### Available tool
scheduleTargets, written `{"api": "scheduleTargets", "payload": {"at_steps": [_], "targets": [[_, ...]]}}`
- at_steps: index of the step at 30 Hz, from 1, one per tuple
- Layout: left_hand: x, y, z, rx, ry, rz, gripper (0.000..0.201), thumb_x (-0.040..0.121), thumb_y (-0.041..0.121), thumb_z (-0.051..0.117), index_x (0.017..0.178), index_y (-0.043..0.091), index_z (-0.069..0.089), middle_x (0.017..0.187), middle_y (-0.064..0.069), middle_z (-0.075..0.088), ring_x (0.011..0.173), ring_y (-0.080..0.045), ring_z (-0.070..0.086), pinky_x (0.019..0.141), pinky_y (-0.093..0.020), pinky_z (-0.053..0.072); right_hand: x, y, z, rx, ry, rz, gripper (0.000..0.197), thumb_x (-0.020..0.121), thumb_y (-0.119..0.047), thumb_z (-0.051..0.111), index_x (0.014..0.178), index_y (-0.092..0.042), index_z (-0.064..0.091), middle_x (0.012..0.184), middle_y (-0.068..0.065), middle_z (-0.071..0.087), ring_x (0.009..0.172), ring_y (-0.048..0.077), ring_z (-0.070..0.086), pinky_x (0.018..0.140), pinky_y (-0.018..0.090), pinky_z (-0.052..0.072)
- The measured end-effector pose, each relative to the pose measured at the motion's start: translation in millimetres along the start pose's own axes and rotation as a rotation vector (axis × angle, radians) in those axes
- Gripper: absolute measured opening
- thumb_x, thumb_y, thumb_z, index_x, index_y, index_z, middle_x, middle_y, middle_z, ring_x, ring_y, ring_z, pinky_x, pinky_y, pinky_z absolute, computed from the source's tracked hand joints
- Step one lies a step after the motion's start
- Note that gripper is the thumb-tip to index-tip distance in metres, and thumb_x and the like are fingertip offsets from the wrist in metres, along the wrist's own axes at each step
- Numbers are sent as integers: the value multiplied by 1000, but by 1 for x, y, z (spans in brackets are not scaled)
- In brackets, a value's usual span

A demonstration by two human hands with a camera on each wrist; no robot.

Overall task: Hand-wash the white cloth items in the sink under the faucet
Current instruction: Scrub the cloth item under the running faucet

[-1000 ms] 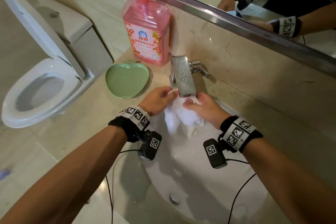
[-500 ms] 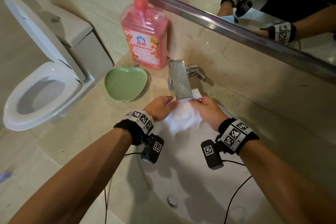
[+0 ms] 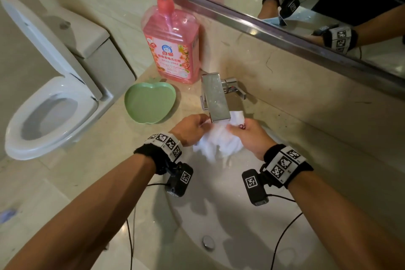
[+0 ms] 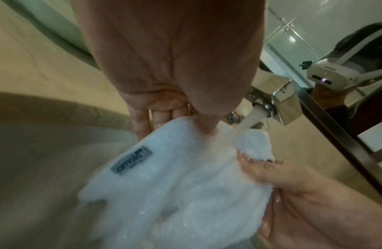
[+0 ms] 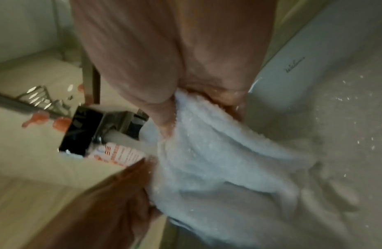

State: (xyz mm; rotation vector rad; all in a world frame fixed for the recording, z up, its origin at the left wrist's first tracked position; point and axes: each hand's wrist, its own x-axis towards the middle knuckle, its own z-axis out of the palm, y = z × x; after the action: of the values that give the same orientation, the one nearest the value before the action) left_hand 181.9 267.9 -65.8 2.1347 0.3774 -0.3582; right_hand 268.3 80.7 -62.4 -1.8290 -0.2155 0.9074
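- Cloth (image 3: 219, 140) hangs over the sink (image 3: 219, 204), right under the faucet (image 3: 215, 98); water runs onto it
- My left hand (image 3: 189, 128) pinches its left edge; my right hand (image 3: 249, 136) grips the right side, fingers curled into it

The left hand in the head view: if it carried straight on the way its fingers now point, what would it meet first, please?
Probably the faucet: the left hand, gripping the white cloth, points up and rightward at the spout's end, close ahead. Depth is unclear, so it might pass just below into the water stream.
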Motion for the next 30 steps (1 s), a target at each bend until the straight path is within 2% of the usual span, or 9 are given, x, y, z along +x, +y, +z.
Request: {"api": "scheduleTargets", "payload": {"at_steps": [2, 4, 8, 10, 14, 18, 22, 26, 30], "targets": [[-3, -2, -7, 7, 70, 43, 18, 100, 26, 51, 84, 33, 55, 98, -6, 66, 90, -29, 62, 77, -31, 47, -1, -1, 4, -19, -65, -10, 21, 91, -11, 71, 112, -8, 71, 103, 20, 74, 98, 38, 71, 83, 55, 56], [-7, -3, -13, 13, 87, 71, 22, 98, 28, 54, 80, 39, 54, 93, 2, 63, 87, -16, 57, 78, -27, 41, 0, -2, 13, -9, -127, -32, 26, 84, -10, 79, 109, -12, 73, 96, 8, 78, 93, 25, 74, 75, 37, 61], [-9, 1, -19, 75, 78, 73, 7, 95, 30, 57, 93, 26, 62, 99, 0, 65, 94, -20, 61, 85, -34, 49, 5, -11, 35, -65, -170, -97, 12, 88, -23, 77, 94, -31, 70, 77, -27, 72, 75, -14, 65, 58, 4, 45], [-6, 0, -21, 71, 110, 17, 14, 96, 29, 57, 104, 18, 61, 110, -5, 65, 101, -22, 60, 91, -37, 48, 10, -14, 37, -97, -134, -89, 5, 92, -32, 71, 94, -36, 68, 77, -30, 70, 74, -15, 63, 58, 7, 46], [-6, -5, -17, -14, 36, -92, 25, 97, 23, 57, 118, 10, 61, 123, -9, 63, 108, -24, 59, 99, -36, 44, 14, -17, 22, -22, 10, 6, 15, 95, -11, 63, 106, -14, 73, 104, 8, 75, 101, 26, 68, 87, 41, 55], [-4, 0, 2, 28, 38, -32, 25, 100, 21, 48, 117, 13, 64, 115, -6, 67, 110, -27, 61, 97, -37, 46, 10, -13, 3, 27, 53, -34, 17, 84, -11, 77, 98, -17, 71, 87, -5, 76, 88, 19, 71, 64, 18, 54], [7, 20, 12, -94, 29, 79, 29, 99, 30, 55, 124, 21, 65, 120, -4, 69, 106, -18, 64, 96, -34, 50, 7, -6, -5, -314, 4, -97, 33, 76, -32, 86, 101, -19, 68, 90, -10, 72, 80, 5, 66, 61, 11, 47], [16, 27, 18, -153, 66, 96, 25, 99, 26, 56, 117, 14, 67, 114, -7, 69, 102, -19, 64, 90, -29, 50, 6, 0, -9, -347, 5, -68, 35, 90, -36, 70, 78, -5, 59, 67, 1, 52, 62, 14, 46, 59, 28, 38], [16, 16, 20, -237, 66, 55, 32, 99, 25, 56, 130, 18, 60, 112, 6, 62, 90, -1, 60, 72, -7, 47, 2, -8, -6, -84, 22, -42, 35, 93, -28, 66, 95, 6, 60, 82, 21, 61, 77, 22, 58, 75, 36, 45]]}}
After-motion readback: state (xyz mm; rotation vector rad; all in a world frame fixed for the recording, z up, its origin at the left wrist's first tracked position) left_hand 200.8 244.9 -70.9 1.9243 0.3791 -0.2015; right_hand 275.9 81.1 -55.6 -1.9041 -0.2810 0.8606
